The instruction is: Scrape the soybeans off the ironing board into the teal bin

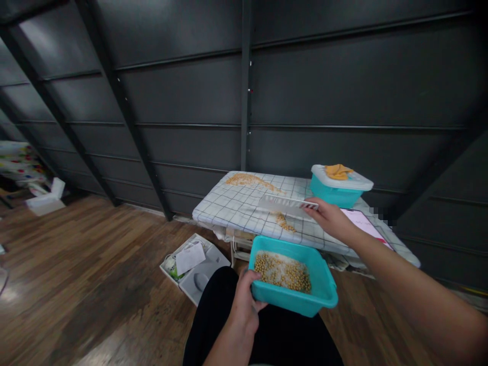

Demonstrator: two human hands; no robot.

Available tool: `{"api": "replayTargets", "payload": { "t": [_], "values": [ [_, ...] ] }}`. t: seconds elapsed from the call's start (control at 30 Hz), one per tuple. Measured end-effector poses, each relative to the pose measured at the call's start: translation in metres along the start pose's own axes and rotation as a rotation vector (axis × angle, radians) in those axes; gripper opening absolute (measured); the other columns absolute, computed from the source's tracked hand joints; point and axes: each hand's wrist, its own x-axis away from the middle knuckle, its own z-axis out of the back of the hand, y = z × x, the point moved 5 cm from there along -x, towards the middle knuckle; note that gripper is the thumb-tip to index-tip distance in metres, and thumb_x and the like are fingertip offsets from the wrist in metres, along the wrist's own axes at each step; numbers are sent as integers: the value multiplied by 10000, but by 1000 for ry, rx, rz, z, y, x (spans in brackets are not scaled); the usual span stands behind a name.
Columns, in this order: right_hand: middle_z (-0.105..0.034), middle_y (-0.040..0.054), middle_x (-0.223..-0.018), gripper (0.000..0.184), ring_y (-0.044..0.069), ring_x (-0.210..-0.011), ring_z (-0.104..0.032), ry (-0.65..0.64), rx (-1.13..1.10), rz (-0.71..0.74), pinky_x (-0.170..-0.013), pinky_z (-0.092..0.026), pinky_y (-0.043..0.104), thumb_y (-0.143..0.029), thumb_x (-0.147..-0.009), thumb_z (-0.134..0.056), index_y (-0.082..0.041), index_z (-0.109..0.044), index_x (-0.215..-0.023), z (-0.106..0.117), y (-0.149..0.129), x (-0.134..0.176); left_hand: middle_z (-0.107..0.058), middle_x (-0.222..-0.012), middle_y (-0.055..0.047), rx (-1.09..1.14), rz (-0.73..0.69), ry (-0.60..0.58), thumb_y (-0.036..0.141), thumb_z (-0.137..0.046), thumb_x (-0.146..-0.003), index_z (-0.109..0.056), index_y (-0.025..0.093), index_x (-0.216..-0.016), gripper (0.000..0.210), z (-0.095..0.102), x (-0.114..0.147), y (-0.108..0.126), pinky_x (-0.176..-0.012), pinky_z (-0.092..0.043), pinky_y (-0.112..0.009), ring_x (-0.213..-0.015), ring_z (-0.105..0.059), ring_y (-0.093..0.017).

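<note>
My left hand (246, 300) grips the near left rim of a teal plastic tub (324, 284), which is tilted over my lap at the table's front edge. Inside lie soybean-like yellow beans (293, 274) mixed with white grains. In my right hand (324, 214) is a flat white plastic piece with a row of ribs or slots (284, 204), held low over the table. Whether it touches the cloth I cannot tell. Just below it, a small patch of beans (284, 222) lies on the checked cloth (221, 206). A larger orange-yellow scatter (244, 179) spreads along the back left.
A lidded teal box (335, 195) with an orange cloth (338, 171) on top stands at the back right. Near my right forearm lies a phone or tablet (362, 223) with a lit screen. An open white box of odds and ends (209, 264) sits on the wooden floor, left of my knees.
</note>
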Motion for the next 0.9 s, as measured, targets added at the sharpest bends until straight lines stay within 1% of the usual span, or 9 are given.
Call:
{"api": "replayTargets", "payload": {
  "t": [0.07, 0.17, 0.3, 0.47, 0.57, 0.73, 0.9],
  "values": [
    [-735, 83, -1004, 212, 257, -928, -678, -60, -41, 44, -801, -522, 365, -355, -908, -501, -229, -630, -1018, -5, 5, -2, -643, -1015, -85, 8, 25, -2, 334, -610, -684, -614, 240, -989, 319, -1, 2, 2, -830, -485, -448, -923, -613, -283],
    [-730, 76, -1041, 216, 248, -968, -674, -117, -40, 81, -842, -523, 372, -354, -925, -480, -240, -640, -1016, -12, 10, -3, -643, -1060, -106, 13, 54, -3, 330, -592, -713, -621, 228, -1003, 309, -3, 4, 4, -864, -481, -479, -964, -608, -299],
    [-725, 78, -1067, 228, 242, -981, -668, -153, -39, 72, -861, -519, 378, -365, -943, -464, -242, -634, -1032, -14, 14, -1, -650, -1072, -109, 4, 62, 7, 329, -594, -709, -622, 228, -975, 286, -6, 3, 5, -876, -473, -493, -974, -600, -302],
    [-725, 86, -1086, 241, 249, -1002, -668, -151, -67, 51, -870, -524, 387, -378, -933, -474, -237, -639, -1039, -7, 18, 7, -674, -1074, -86, 2, 109, 21, 347, -610, -684, -624, 221, -1037, 375, -11, -7, -1, -853, -479, -457, -984, -614, -295],
    [-724, 90, -1076, 252, 250, -985, -672, -144, -78, 57, -867, -529, 391, -399, -928, -472, -232, -637, -1020, -4, 21, 11, -684, -1066, -80, -2, 127, 34, 350, -613, -699, -628, 218, -1074, 398, -16, -11, -3, -839, -492, -444, -970, -628, -284],
    [-723, 113, -1065, 272, 268, -1020, -663, -154, -78, 53, -879, -523, 399, -417, -925, -463, -219, -619, -1028, -1, 22, 17, -691, -1030, -74, -45, 100, 45, 328, -604, -722, -632, 216, -1073, 369, -22, -15, -2, -822, -516, -461, -950, -641, -271],
    [-723, 100, -1077, 266, 270, -1044, -653, -187, -100, 49, -901, -512, 405, -425, -927, -463, -238, -627, -1020, 0, 12, 24, -690, -1042, -81, -71, 74, 46, 332, -596, -741, -621, 223, -1112, 388, -22, -15, -2, -812, -524, -459, -977, -641, -275]
  ]
}}
